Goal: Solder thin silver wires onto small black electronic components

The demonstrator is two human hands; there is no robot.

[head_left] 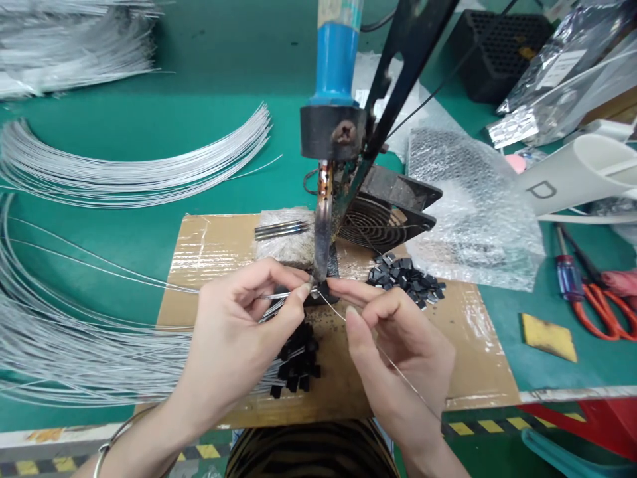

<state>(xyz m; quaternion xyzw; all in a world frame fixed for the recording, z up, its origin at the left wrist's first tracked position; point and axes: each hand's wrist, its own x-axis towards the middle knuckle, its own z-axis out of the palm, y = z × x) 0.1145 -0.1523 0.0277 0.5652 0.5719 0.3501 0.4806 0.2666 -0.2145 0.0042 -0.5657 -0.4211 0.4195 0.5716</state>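
Note:
A soldering iron (337, 63) with a blue handle hangs in a black clamp, its tip pointing down between my hands. My left hand (239, 325) pinches thin grey wires (184, 287) just left of the tip. My right hand (403, 345) is curled around a thin solder wire (393, 362) that runs up to the tip. Its index finger reaches toward a small black piece under the tip, mostly hidden. Below lies a bunch of black connectors (300, 358) on wire ends. To the right sits a pile of loose black connectors (405, 277).
A cardboard sheet (472, 358) covers the work area on the green table. Behind the iron stand a metal arm (393, 86) and a black fan (383, 219). Wire bundles (139, 176) lie left. Bubble wrap (468, 206), scissors (594, 318) and a yellow sponge (549, 337) are right.

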